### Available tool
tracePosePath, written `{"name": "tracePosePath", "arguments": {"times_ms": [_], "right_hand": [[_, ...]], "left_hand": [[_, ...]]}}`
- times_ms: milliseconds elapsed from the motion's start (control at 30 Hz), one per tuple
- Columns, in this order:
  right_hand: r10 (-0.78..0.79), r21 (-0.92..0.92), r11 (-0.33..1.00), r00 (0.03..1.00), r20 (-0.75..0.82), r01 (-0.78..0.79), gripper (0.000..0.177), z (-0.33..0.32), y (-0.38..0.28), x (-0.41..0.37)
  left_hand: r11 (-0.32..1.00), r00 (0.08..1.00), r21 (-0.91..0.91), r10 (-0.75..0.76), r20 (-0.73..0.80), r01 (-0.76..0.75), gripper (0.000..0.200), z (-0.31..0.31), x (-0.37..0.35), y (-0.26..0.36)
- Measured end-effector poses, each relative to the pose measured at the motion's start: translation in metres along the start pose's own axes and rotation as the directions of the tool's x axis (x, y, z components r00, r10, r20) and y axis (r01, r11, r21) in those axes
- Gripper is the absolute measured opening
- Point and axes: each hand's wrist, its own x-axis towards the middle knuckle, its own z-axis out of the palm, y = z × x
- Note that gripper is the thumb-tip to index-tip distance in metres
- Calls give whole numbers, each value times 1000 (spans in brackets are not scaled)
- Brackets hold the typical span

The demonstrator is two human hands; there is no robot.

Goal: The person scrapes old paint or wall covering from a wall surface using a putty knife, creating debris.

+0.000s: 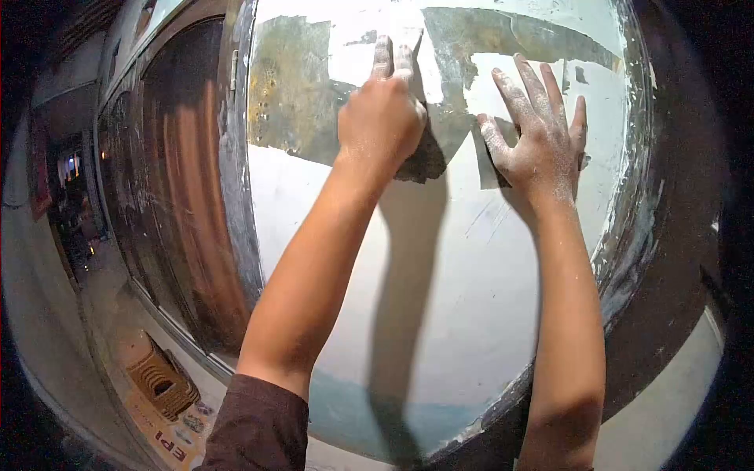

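Wall of white plaster rises behind the left grip, whose hold I cannot tell, its mottled grey-brown patch just leftward and the right grip, fingers apart, farther off.

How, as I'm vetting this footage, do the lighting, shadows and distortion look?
Head view: the white surface is brightly lit, with a long shadow running down it from beside the left hand; head view: the surface's right edge bows and the picture's corners go black; head view: the background at far left is too dim to make out clearly.
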Motion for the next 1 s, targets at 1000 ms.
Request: {"name": "tracePosePath", "arguments": {"times_ms": [1000], "right_hand": [[36, -5, 999, 995, 90, -35, 57, -12, -1, 2]], "left_hand": [[999, 990, 43, -3, 142, -3, 54, -6, 35, 0]]}}
